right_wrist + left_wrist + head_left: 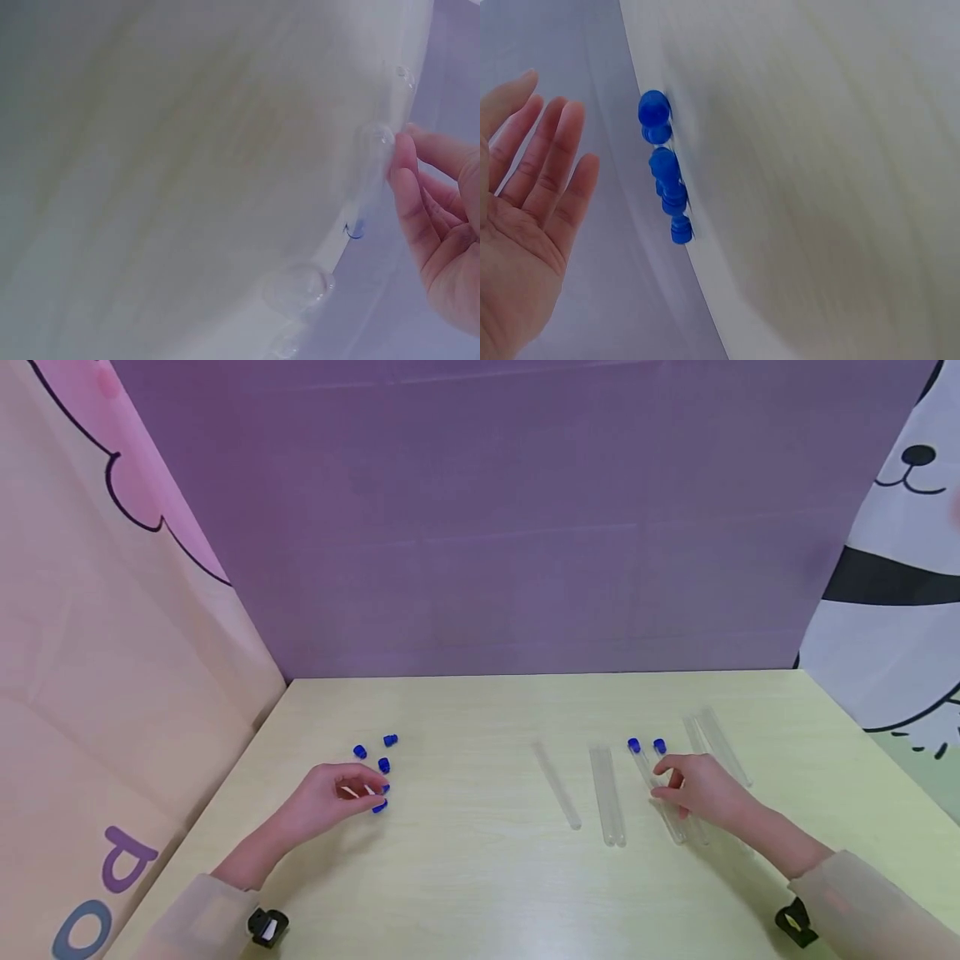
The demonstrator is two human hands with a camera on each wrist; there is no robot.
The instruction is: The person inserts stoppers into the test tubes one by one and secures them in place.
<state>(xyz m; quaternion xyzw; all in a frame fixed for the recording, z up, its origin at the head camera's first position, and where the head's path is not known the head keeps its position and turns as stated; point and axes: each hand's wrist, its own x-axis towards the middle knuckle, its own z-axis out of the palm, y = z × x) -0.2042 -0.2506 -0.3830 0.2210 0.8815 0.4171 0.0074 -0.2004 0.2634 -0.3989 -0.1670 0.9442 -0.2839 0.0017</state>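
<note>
Several loose blue caps [384,765] lie on the left half of the table. My left hand [345,797] hovers beside the nearest ones, thumb and fingers spread apart around that spot; in the left wrist view its palm [525,217] faces the row of caps [667,176] with a gap between. On the right lie two clear test tubes with blue caps [633,745] at their far ends. My right hand [701,785] is over these capped tubes, thumb and forefinger apart, partly covering one. In the right wrist view its fingertips [405,150] are right by a tube's rounded end [379,139].
One clear tube [557,785] lies alone near the table's middle, with a side-by-side pair [606,793] to its right. More clear tubes [723,747] lie beyond my right hand. A purple backdrop [525,527] stands behind the table, with a printed cloth [135,652] at left.
</note>
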